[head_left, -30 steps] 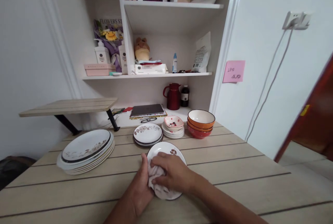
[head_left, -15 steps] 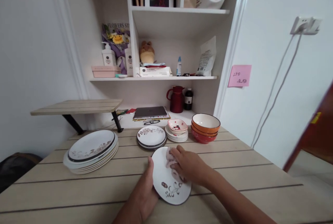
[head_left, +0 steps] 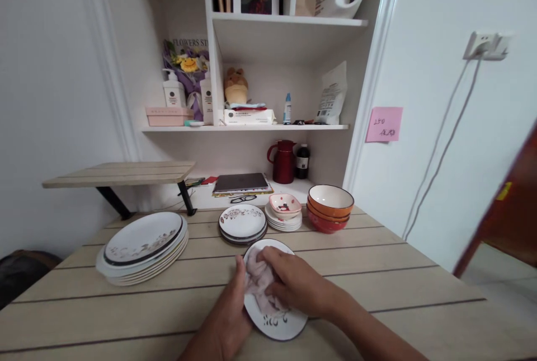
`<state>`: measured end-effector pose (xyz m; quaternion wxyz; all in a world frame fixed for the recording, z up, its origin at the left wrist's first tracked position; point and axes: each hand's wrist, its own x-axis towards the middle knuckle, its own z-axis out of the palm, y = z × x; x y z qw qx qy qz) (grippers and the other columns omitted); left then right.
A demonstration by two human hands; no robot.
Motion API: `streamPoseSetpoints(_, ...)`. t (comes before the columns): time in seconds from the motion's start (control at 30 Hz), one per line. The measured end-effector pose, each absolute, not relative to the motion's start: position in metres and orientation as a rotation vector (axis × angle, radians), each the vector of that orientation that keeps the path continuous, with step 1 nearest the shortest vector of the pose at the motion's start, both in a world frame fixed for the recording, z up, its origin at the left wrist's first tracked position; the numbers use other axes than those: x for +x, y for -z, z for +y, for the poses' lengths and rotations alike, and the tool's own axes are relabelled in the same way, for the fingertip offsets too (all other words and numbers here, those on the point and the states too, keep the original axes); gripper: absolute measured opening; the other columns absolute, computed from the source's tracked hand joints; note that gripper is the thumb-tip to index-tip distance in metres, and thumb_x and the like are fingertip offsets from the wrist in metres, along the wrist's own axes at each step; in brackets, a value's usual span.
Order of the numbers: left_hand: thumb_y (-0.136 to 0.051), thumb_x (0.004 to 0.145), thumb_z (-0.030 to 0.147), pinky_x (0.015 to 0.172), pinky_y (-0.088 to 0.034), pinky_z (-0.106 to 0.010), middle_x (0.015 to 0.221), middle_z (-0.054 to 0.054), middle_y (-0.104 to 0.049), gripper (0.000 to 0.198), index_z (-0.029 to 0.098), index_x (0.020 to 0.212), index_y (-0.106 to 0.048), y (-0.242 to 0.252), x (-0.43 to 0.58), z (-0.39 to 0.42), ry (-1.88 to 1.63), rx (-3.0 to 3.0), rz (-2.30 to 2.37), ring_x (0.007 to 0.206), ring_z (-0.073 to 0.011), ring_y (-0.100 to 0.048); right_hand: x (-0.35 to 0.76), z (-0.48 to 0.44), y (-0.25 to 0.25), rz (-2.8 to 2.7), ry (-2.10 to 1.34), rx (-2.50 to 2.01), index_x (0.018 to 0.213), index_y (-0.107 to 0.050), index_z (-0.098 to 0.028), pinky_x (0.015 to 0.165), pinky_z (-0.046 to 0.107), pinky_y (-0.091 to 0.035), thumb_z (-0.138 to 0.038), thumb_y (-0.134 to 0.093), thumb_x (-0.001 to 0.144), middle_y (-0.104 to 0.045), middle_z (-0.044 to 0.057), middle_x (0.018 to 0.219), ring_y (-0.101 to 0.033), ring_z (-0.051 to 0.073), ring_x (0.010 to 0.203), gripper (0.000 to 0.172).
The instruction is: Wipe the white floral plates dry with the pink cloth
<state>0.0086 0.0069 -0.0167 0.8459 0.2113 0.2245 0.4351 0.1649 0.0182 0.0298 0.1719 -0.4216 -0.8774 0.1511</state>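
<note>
Where your left hand sits: your left hand grips the left rim of the small plate, thumb laid over the edge.
Right hand: your right hand is clenched on the cloth, pressing it down onto the plate's face.
Cloth: pale pink and crumpled, it covers the upper left part of the plate, between your two hands.
Small plate: white with a dark rim and a dark pattern near its lower edge. It sits low over the wooden table, close in front of you; you cannot tell whether its far edge is lifted.
Large plates: the stack of large plates lies to your left, well apart from your hands.
Beyond the plate: a stack of patterned plates sits just behind it, then the saucers with a pink dish on top, then the orange bowls to the right.
Back ledge: a red jug stands beside a dark bottle.
Wall: a pink note is stuck at the right.
</note>
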Motion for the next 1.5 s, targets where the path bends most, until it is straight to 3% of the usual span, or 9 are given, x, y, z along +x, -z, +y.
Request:
streamPoseSetpoints(0.23,-0.048,0.086,0.056,0.099,-0.040,-0.044,0.114,-0.017,-0.070,0.066,0.013,0.136,-0.047,0.011,0.010,0.004,-0.913,0.476,0.487,0.110,-0.0305,-0.062,0.163,0.030,-0.028,-2.353,-0.106,-1.438,0.109,-0.053,-0.026,0.067,0.025,-0.033,-0.019,-0.052,0.082,-0.059,0.003,0.111,-0.058,0.018,0.089,0.028)
streamPoseSetpoints(0.4,-0.044,0.087,0.057,0.103,-0.036,-0.045,0.121,-0.018,-0.066,0.069,0.012,0.139,-0.044,0.014,0.007,0.004,-0.922,0.433,0.455,0.116,-0.0309,-0.059,0.184,0.031,-0.040,-2.385,-0.061,-1.656,0.103,-0.057,-0.026,0.060,0.025,-0.027,-0.018,-0.054,0.077,-0.063,0.003,0.101,-0.059,0.019,0.081,0.027)
streamPoseSetpoints(0.63,-0.041,0.087,0.060,0.102,-0.037,-0.045,0.117,-0.017,-0.069,0.070,0.013,0.139,-0.046,0.020,0.004,0.008,-0.886,0.486,0.440,0.113,-0.0307,-0.061,0.195,0.014,-0.044,-2.858,-0.188,-1.239,0.091,-0.065,-0.028,0.061,0.025,-0.030,-0.017,-0.065,0.065,-0.068,0.000,0.092,-0.061,0.020,0.083,0.028)
streamPoseSetpoints(0.77,-0.041,0.086,0.062,0.096,-0.043,-0.044,0.104,-0.016,-0.073,0.068,0.012,0.131,-0.055,0.018,0.004,0.008,-0.912,0.496,0.502,0.101,-0.0299,-0.066,0.168,0.004,-0.038,-2.807,-0.236,-1.057,0.100,-0.064,-0.033,0.063,0.025,-0.032,-0.022,-0.062,0.071,-0.067,-0.002,0.097,-0.061,0.019,0.084,0.031)
streamPoseSetpoints(0.93,-0.044,0.084,0.062,0.090,-0.047,-0.042,0.093,-0.014,-0.075,0.066,0.013,0.125,-0.060,0.012,0.005,0.004,-0.925,0.440,0.544,0.091,-0.0283,-0.069,0.146,0.010,-0.029,-2.539,-0.143,-1.227,0.107,-0.060,-0.033,0.068,0.027,-0.034,-0.023,-0.055,0.078,-0.060,0.000,0.107,-0.059,0.017,0.087,0.031)
streamPoseSetpoints(1.1,-0.039,0.086,0.061,0.098,-0.041,-0.044,0.110,-0.015,-0.071,0.066,0.018,0.135,-0.051,0.005,0.010,0.002,-0.934,0.419,0.498,0.105,-0.0289,-0.065,0.156,0.026,-0.028,-2.324,-0.033,-1.404,0.107,-0.059,-0.029,0.067,0.025,-0.034,-0.021,-0.050,0.082,-0.056,0.002,0.112,-0.058,0.018,0.093,0.027)
streamPoseSetpoints(1.23,-0.042,0.089,0.054,0.104,-0.036,-0.045,0.121,-0.016,-0.067,0.064,0.016,0.140,-0.044,0.014,0.010,0.008,-0.977,0.452,0.462,0.115,-0.0298,-0.060,0.173,0.033,-0.032,-2.348,0.040,-1.563,0.104,-0.058,-0.027,0.061,0.026,-0.032,-0.017,-0.047,0.083,-0.060,0.003,0.105,-0.059,0.018,0.082,0.026)
streamPoseSetpoints(1.5,-0.042,0.087,0.058,0.106,-0.033,-0.047,0.125,-0.017,-0.064,0.070,0.017,0.143,-0.040,0.026,0.004,0.009,-0.926,0.466,0.449,0.120,-0.0310,-0.056,0.186,0.012,-0.045,-2.857,0.059,-1.427,0.091,-0.061,-0.023,0.061,0.027,-0.036,-0.020,-0.067,0.065,-0.067,0.006,0.095,-0.064,0.024,0.080,0.027)
